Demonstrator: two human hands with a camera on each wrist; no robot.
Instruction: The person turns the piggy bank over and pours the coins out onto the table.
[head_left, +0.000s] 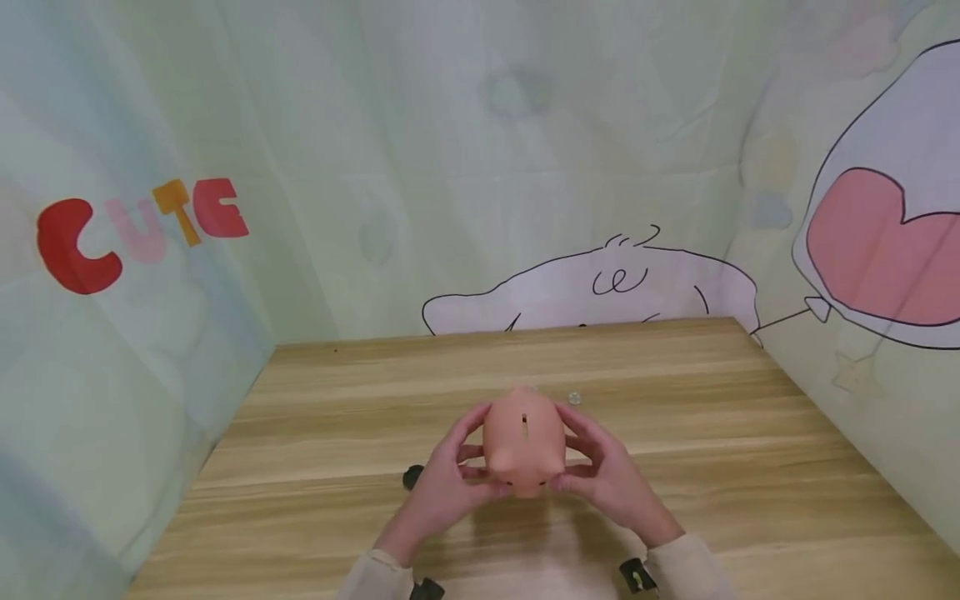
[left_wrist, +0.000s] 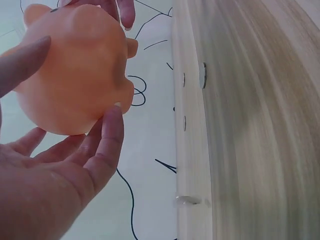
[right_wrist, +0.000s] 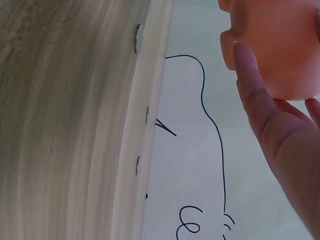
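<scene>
A pink-orange piggy bank (head_left: 524, 442) with a coin slot on its back is held between both hands, its snout toward me. My left hand (head_left: 452, 482) grips its left side, thumb near the face and fingers spread along the flank and underside. On the other side my right hand (head_left: 611, 477) holds it the same way. Both wrist views show the bank (left_wrist: 75, 70) raised off the table, with a fingertip against one of its short feet. Beyond it lies a silver coin (head_left: 574, 398); the left wrist view shows another coin (left_wrist: 184, 123) farther back.
The wood-grain table (head_left: 322, 433) ends at a printed curtain (head_left: 337, 167) at the back and sides. A small black round object (head_left: 412, 477) sits beside the left forearm. A small clear piece (left_wrist: 187, 200) stands near the table's far edge.
</scene>
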